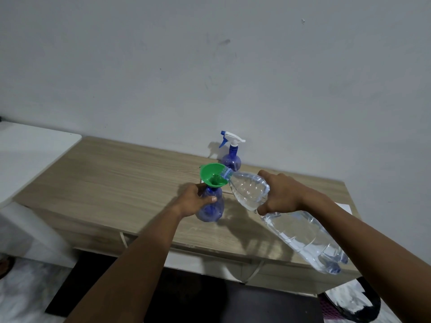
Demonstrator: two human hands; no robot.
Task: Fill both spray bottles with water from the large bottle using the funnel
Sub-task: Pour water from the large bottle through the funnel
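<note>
While the large bottle [289, 217] is tilting mouth-down toward the funnel [212, 175], the right hand [279, 194] is gripping it around its upper body, fingers wrapped closed over the clear plastic; its neck is resting at the funnel's right rim, its base is hanging out past the near edge of the table [116, 183]; no stream is discernible between neck and funnel, so whether water is actually flowing cannot be told.

The left hand [196, 201] is steadying the near spray bottle [211, 208], fingers curled closed around its neck and shoulder, thumb across the front; this bottle is standing upright near the middle of the table with its sprayer head off and the funnel sitting in its mouth; the fill level inside is not readable through the blue plastic.

The far spray bottle [231, 155] is standing by the wall, just behind the funnel, its trigger head screwed on; whether it is holding water is unclear.

Judgement: the task is sitting at the pouring step for the near bottle; remaining work likely includes finishing this fill and recapping, possibly also the far bottle.
</note>
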